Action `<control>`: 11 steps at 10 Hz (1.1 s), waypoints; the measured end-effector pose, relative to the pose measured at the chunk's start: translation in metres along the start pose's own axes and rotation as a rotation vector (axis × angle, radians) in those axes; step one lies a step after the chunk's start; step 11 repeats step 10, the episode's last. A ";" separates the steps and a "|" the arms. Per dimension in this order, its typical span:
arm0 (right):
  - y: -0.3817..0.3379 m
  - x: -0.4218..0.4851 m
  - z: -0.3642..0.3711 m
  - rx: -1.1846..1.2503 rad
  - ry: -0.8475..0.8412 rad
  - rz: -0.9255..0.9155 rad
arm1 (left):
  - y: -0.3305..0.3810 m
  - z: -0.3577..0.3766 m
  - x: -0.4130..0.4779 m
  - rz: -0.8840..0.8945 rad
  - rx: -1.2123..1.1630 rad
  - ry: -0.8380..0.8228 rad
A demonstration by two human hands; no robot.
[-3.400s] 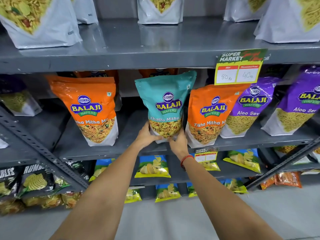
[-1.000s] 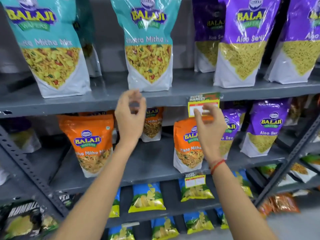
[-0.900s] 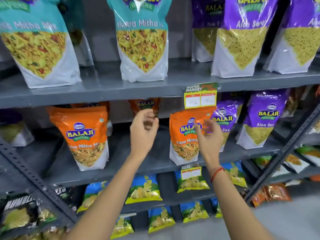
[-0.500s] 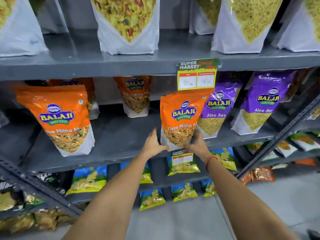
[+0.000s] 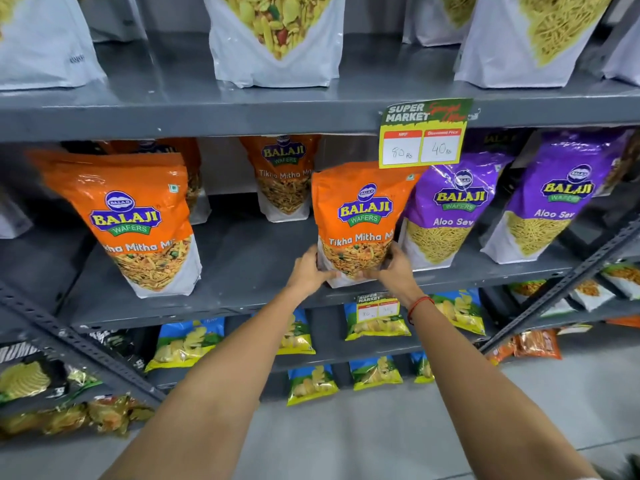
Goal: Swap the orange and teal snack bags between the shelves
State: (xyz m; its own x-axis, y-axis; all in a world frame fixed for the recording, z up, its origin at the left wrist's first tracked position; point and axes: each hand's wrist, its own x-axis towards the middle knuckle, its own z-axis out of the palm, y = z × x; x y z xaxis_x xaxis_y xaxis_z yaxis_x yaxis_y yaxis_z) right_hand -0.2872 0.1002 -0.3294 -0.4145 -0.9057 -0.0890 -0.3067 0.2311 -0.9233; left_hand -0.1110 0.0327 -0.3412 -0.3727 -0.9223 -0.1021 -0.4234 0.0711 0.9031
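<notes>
An orange Tikha Mitha snack bag [image 5: 362, 216] stands upright on the middle grey shelf [image 5: 249, 265]. My left hand [image 5: 308, 270] grips its lower left corner and my right hand [image 5: 396, 268] grips its lower right corner. Another orange bag [image 5: 128, 220] stands at the left of the same shelf, and a third orange bag [image 5: 284, 174] sits further back. On the upper shelf [image 5: 207, 112], only the white bottom of a snack-mix bag [image 5: 277, 39] shows; its coloured top is cut off by the frame.
Purple Aloo Sev bags [image 5: 450, 209] stand just right of the held bag. A yellow price tag [image 5: 422, 136] hangs from the upper shelf edge right above it. Blue and yellow chip packets [image 5: 187, 341] fill the lower shelves. A diagonal metal brace [image 5: 79, 344] crosses the lower left.
A second ago both hands were free and raised near the upper shelf. They dropped to the middle shelf and closed on the bottom of the orange bag. The view tilted down.
</notes>
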 end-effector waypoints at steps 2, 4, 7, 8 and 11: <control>-0.024 0.000 0.053 -0.018 -0.005 -0.043 | -0.020 -0.063 0.000 -0.025 0.007 -0.010; -0.036 -0.010 0.101 -0.009 -0.011 -0.050 | -0.041 -0.109 -0.008 -0.050 -0.010 -0.052; -0.036 -0.021 0.121 -0.102 0.021 -0.048 | -0.056 -0.123 -0.007 -0.092 0.014 -0.134; -0.036 -0.021 0.120 -0.136 -0.002 -0.059 | -0.052 -0.122 -0.008 -0.106 0.135 -0.121; -0.065 -0.051 0.098 -0.250 0.047 -0.110 | -0.040 -0.119 -0.031 -0.076 0.395 0.037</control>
